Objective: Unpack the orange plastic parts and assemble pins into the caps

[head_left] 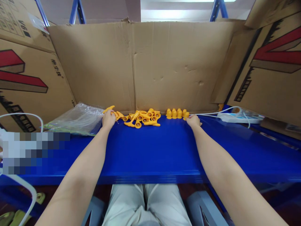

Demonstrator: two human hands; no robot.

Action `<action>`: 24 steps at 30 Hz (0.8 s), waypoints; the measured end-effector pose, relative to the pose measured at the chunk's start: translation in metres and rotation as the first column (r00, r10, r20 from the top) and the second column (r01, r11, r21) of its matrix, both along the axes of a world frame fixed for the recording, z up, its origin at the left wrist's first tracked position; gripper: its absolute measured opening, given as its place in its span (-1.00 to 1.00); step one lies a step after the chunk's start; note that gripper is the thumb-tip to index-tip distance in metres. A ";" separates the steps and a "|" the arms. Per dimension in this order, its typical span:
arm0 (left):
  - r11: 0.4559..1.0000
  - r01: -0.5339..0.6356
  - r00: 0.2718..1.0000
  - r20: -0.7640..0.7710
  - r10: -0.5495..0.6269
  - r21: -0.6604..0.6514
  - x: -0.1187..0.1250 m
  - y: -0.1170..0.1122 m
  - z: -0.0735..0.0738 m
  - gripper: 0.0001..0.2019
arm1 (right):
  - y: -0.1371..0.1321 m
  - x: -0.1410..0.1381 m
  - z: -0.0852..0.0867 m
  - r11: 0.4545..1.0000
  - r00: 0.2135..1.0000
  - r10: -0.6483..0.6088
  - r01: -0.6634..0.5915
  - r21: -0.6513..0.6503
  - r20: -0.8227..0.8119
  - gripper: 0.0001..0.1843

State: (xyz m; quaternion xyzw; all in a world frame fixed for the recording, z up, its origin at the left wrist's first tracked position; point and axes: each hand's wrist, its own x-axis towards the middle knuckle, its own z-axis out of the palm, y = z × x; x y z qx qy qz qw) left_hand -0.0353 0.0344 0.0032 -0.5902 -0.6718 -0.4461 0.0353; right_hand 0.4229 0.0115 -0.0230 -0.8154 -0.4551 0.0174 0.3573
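Note:
At the left end of a pile of yellow plastic T-handled pieces (134,118), my left hand (108,119) is closed on a yellow T-handled piece (108,109), whose crossbar sticks out above my fingers. Several of the piled pieces turn round cup-like ends toward me. Farther right, yellow bell-shaped caps (174,113) stand upright in a short row. My right hand (194,121) pinches the yellow bell-shaped cap (186,116) at the row's right end, which leans a little. Both arms reach across the blue shelf (150,150).
A clear plastic bag (77,119) lies left of my left hand. Behind the yellow parts rises a cardboard sheet (164,66), with printed cartons (23,72) on both sides. White cables run right to a power strip (240,117). A blurred patch hides something at far left.

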 end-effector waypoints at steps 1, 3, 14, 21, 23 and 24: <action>1.000 -0.009 1.000 -0.004 0.009 -0.001 0.000 0.000 0.000 -0.67 | -0.001 -0.002 0.001 0.998 0.999 -0.030 0.030 -0.053 -0.010 -0.71; 1.000 -0.025 0.999 -0.037 0.024 -0.008 0.002 -0.002 0.002 -0.69 | -0.002 -0.006 0.003 0.991 0.999 -0.041 0.043 -0.128 0.016 -0.69; 0.956 -0.100 0.982 -0.185 0.049 -0.277 0.001 -0.006 -0.006 -0.56 | -0.004 -0.016 -0.001 0.940 0.971 0.184 -0.129 -0.316 0.149 -0.51; 0.958 -0.057 0.982 -0.189 0.003 -0.280 -0.006 0.002 -0.014 -0.45 | -0.008 -0.020 0.003 0.945 0.962 0.186 -0.119 -0.304 0.200 -0.57; 0.959 -0.048 0.984 -0.180 -0.003 -0.280 -0.007 0.002 -0.014 -0.45 | -0.010 -0.025 0.008 0.966 0.951 0.171 -0.111 -0.234 0.257 -0.63; 0.956 -0.043 0.984 -0.177 -0.009 -0.289 -0.007 0.003 -0.014 -0.45 | -0.011 -0.028 0.012 0.976 0.942 0.169 -0.118 -0.185 0.291 -0.66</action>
